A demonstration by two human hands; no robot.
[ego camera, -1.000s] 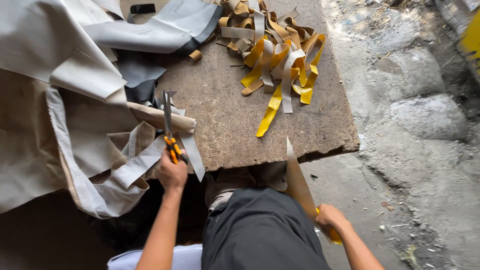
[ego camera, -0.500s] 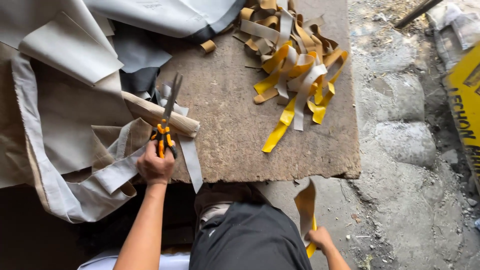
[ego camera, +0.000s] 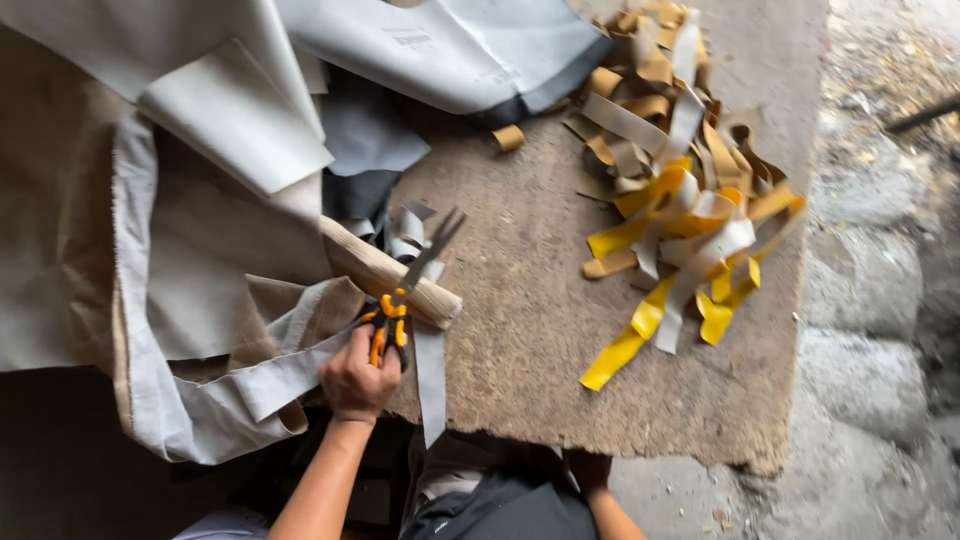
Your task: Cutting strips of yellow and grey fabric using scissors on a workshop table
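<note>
My left hand [ego camera: 355, 380] grips orange-handled scissors [ego camera: 403, 300] at the near edge of a worn brown board [ego camera: 530, 350]. The blades are parted and point away from me, lying across a tan roll of material [ego camera: 375, 268]. Grey strips [ego camera: 432, 370] hang off the board beside the hand. Large grey and beige sheets [ego camera: 190, 240] spread to the left. Only my right forearm [ego camera: 612, 512] shows at the bottom; the hand itself is hidden below the board's edge.
A heap of yellow, tan and grey cut strips [ego camera: 680, 200] lies on the board's right part. A small tan curl [ego camera: 508, 138] sits near the back. More grey sheet [ego camera: 450, 50] lies at the top. Rough stone floor [ego camera: 870, 300] is on the right.
My right hand, which held a tan strip low on the right, has dropped out of sight. My left hand stays on the scissors by the roll, and the blades have parted.
</note>
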